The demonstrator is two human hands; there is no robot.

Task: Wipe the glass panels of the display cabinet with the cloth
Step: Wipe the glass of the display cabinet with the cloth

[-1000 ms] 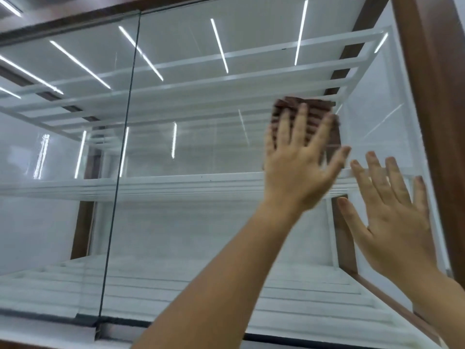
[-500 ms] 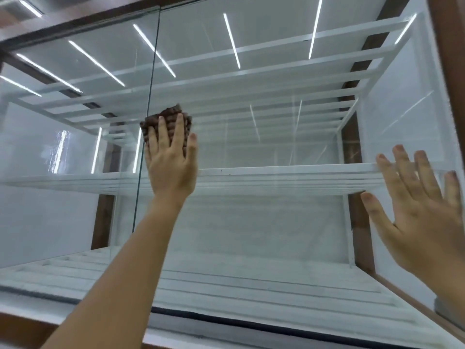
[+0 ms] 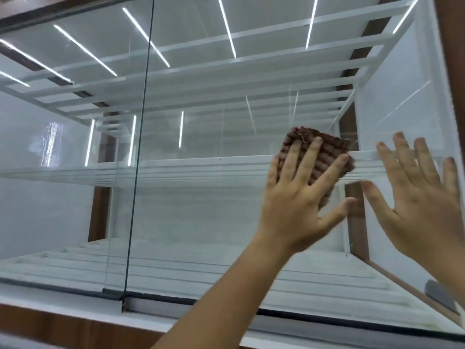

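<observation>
A brown ribbed cloth [image 3: 324,152] lies flat against the right glass panel [image 3: 214,210] of the display cabinet, at the height of the middle shelf. My left hand [image 3: 294,202] presses it to the glass with fingers spread, thumb pointing right. My right hand [image 3: 422,205] rests flat and open on the same panel just to the right of the cloth, holding nothing. The left glass panel [image 3: 63,197] overlaps the right one at a vertical glass edge [image 3: 137,159].
White shelves [image 3: 188,170] run across the inside of the cabinet, with light strips reflected in the glass. A brown wooden frame [image 3: 455,71] borders the right side. A wooden ledge [image 3: 63,326] and a dark bottom track run below the panels.
My left hand swept the cloth left to the panel's overlapping edge, then back right and slightly lower, close to my right hand. My right hand stayed flat on the glass.
</observation>
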